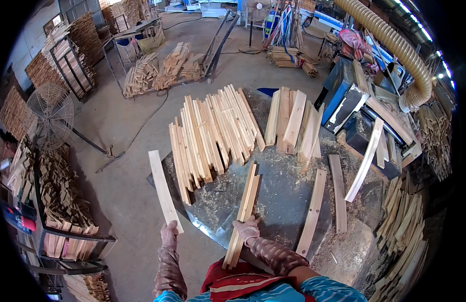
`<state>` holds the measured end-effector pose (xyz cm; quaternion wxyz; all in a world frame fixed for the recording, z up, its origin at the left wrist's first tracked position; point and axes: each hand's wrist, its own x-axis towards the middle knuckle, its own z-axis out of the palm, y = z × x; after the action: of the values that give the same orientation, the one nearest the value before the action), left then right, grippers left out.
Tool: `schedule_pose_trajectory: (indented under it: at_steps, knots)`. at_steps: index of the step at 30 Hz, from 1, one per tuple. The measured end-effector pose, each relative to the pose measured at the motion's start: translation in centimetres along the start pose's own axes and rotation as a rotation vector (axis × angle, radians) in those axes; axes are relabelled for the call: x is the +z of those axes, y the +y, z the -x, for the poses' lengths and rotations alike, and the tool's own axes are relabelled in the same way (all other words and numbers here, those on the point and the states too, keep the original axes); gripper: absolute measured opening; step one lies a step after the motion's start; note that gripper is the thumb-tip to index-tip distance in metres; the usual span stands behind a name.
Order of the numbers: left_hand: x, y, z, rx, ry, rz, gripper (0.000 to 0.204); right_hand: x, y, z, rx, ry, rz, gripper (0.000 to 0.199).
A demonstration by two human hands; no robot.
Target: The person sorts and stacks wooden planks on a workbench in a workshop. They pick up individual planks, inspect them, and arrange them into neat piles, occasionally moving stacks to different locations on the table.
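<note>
Left hand point(169, 234) grips a wooden plank point(163, 186); right hand point(247, 229) grasps wooden strips point(249, 196) across the desk's point(280, 194) near edge. Likely light, stiff (perhaps splintery); best held mid-length.

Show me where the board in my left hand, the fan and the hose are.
Board point(164, 189): head view, middle of its broad face.
Fan point(50, 117): head view, centre of its round wire guard.
Hose point(398, 39): head view, middle of its ribbed bend.
</note>
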<state>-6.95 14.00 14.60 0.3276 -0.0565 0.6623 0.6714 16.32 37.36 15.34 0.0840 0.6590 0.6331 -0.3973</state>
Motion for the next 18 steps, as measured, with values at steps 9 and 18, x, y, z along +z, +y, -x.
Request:
schedule_pose_trajectory:
  at_steps: [9,18]
  knots:
    - [1.7,-3.7,11.8,0.270,-0.094,-0.324,0.022,1.1,0.8,0.3,-0.075,0.103,-0.386,0.046]
    - [5.9,-9.4,15.3,0.032,-0.519,-0.908,0.044,-2.4,3.4,1.3,-0.107,-0.167,-0.219,0.058]
